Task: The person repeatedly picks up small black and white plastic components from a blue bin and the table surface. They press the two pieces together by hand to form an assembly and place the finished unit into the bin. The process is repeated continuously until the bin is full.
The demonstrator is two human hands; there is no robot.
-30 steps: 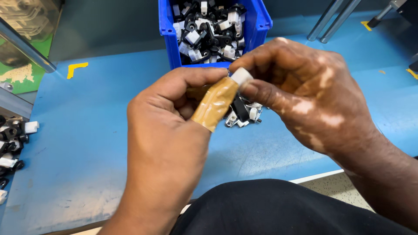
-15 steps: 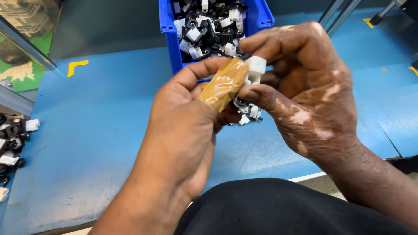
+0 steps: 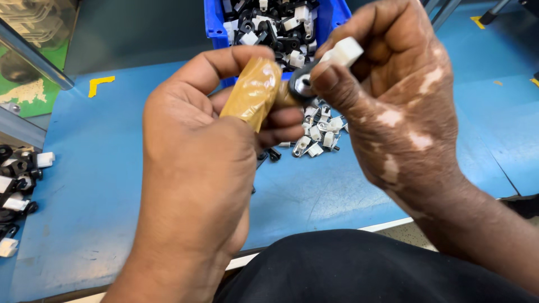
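Blue tabletop [image 3: 84, 185], both hands raised over it with small parts.

Left hand [image 3: 196, 168] has its grip closed around a tool handle wrapped in tan tape [image 3: 252, 92]; right hand [image 3: 393, 106] pinches a small black-and-white clip [image 3: 328, 64] with a metal eyelet against the handle's end. Behind them stands a blue bin [image 3: 216, 25] full of like clips, a loose pile of clips [image 3: 317, 132] lies on the tabletop under the hands, and more clips [image 3: 17, 179] sit at the left edge. Judging by this, the clip is being fitted at the tool's tip; the next move calls for steady alignment and a firm pinch.
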